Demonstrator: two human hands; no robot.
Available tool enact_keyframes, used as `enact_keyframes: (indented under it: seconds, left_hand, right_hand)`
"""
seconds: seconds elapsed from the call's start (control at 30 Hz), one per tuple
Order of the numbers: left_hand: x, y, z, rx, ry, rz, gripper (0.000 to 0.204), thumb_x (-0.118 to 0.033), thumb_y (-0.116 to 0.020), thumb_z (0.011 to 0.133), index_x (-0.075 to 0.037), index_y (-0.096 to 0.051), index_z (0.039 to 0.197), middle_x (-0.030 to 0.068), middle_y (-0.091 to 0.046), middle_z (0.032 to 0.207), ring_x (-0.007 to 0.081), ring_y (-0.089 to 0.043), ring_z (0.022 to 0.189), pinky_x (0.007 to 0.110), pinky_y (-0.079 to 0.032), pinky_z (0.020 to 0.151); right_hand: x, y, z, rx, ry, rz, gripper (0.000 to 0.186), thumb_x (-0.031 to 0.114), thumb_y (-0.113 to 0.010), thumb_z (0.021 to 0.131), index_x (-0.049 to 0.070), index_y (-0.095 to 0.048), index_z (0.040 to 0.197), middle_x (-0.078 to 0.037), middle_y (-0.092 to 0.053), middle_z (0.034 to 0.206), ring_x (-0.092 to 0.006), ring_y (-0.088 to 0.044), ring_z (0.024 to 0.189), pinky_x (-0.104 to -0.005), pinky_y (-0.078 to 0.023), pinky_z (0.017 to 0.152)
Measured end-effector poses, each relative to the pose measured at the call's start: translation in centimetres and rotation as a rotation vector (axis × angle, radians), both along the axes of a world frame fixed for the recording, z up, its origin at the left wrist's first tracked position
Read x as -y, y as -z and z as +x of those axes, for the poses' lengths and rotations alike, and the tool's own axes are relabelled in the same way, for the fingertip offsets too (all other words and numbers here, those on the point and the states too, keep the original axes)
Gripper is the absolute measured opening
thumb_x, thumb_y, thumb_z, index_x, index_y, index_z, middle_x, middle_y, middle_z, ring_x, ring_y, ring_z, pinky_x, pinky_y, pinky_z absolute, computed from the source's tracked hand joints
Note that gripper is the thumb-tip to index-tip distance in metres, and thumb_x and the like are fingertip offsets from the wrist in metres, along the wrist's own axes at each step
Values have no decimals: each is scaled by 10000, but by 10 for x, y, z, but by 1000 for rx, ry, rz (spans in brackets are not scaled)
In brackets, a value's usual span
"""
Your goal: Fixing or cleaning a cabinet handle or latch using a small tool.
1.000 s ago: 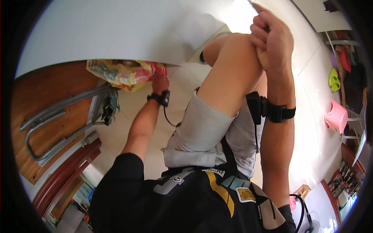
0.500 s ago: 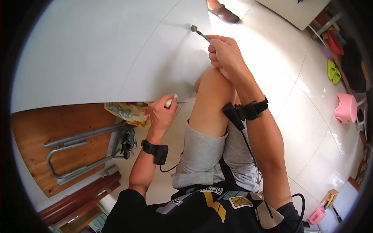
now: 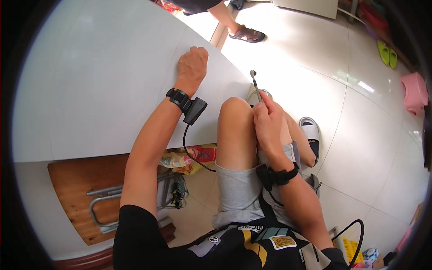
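Observation:
My left hand (image 3: pixel 192 65) is closed in a fist over the white tabletop (image 3: pixel 103 81), close to its far right edge. Its fingers curl away from view, so whatever they may hold is hidden. In my right hand (image 3: pixel 266 119) is a slim metal tool (image 3: pixel 255 83) with a small round head, pointing up and away from me. That hand is closed round the handle beside my bent knee, right of the table and over the floor. Black bands with small boxes and cables are strapped on both wrists.
Another person's sandaled foot (image 3: pixel 246 34) stands beyond the table. Under the tabletop are a patterned bag (image 3: pixel 193 158), a folded metal frame (image 3: pixel 96 211) and a wooden board (image 3: pixel 67 189). A pink stool (image 3: pixel 414 92) and green clogs (image 3: pixel 387 54) stand on the tiled floor at right.
My left hand has moved forward from the table's near edge to over its top; the small white thing in it no longer shows. My right hand has drawn back with the tool. The view has shifted.

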State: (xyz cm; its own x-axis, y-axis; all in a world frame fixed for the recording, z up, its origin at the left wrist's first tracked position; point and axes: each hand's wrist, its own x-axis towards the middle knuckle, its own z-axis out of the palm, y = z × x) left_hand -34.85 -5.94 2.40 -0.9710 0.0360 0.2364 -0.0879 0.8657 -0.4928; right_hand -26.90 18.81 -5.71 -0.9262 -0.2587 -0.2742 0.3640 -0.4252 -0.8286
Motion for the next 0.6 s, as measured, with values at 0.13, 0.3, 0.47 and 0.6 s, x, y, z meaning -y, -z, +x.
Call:
enact_keyframes:
  seconds: [0.13, 0.3, 0.47, 0.6]
  left_hand:
    - [-7, 26, 13, 43, 93, 24, 102, -68, -556, 887, -46, -614, 806, 171, -650, 818, 319, -682, 692, 393, -564, 597]
    - [-7, 51, 31, 392, -36, -80, 113, -59, -566, 864, -66, -644, 783, 144, -662, 786, 307, -688, 725, 384, -561, 608]
    - [13, 9, -13, 234, 178, -157, 134, -80, -547, 882, -78, -659, 808, 132, -679, 778, 303, -701, 739, 390, -559, 608]
    - [9, -38, -70, 118, 125, -270, 186, -129, -513, 933, -76, -630, 798, 128, -654, 743, 314, -681, 679, 414, -547, 579]
  right_hand:
    - [-11, 0, -12, -102, 11, 84, 438, 84, -451, 958, -76, -531, 1357, 31, -483, 680, -43, -402, 571, -232, -353, 519]
    - [-26, -15, -17, -184, -14, 178, 419, 85, -467, 954, -83, -546, 1330, -1, -507, 705, -64, -445, 620, -243, -369, 547]
    - [-39, -13, -18, -152, -27, 84, 427, 71, -468, 957, -66, -541, 1355, 17, -491, 734, -52, -434, 625, -229, -360, 547]
    - [-47, -13, -20, -137, -17, 44, 435, 95, -480, 956, -78, -532, 1352, 1, -500, 737, -68, -447, 636, -240, -373, 560]
